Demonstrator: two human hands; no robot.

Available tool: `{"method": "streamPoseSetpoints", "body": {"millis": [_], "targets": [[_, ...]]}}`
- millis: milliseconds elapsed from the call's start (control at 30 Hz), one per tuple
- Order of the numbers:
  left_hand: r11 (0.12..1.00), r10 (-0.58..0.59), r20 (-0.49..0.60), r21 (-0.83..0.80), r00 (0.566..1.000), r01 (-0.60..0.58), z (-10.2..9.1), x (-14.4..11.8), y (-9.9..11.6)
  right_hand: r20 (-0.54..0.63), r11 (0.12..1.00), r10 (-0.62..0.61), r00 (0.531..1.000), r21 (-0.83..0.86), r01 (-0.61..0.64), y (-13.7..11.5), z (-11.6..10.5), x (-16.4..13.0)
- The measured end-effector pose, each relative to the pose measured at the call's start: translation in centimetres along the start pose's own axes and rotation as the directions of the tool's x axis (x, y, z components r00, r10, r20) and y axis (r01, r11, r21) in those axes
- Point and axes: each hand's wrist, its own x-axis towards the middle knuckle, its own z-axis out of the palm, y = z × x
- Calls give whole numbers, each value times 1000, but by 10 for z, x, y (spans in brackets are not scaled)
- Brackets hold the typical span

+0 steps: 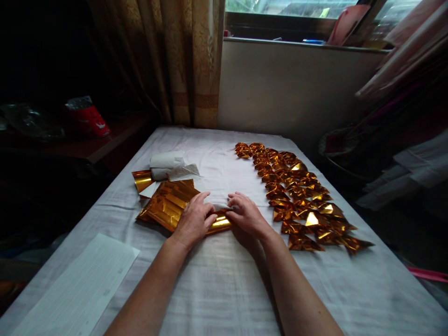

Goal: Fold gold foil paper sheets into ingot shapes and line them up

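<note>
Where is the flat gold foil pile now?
In the head view, the foil pile lies left of centre on the white cloth, beside the left hand, with a white bundle behind it and the lined sheet nearer the camera.

Shiny gold foil strip (220, 223), narrow, ends covered, lying crosswise on white cloth (217, 284)

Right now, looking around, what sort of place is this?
Probably a room in a home: a patterned curtain hangs beside the window, fabric hangs at the right, and folded shiny gold pieces lie in rows on a white cloth.
</note>
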Motion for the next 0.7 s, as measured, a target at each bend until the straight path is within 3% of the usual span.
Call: {"method": "streamPoseSetpoints", "body": {"millis": [133,333,700], "targets": [[999,24,72,-50,997,-20,-7,3,3,101,958,92,991,263,-116,1,-8,-1],[991,-40,29,-129,999,44,-14,3,10,79,828,161,984,531,-178,0,-17,2],[956,-125,-73,-277,989,100,-13,8,5,61,766,147,987,625,-152,-9,-25,3]]}}
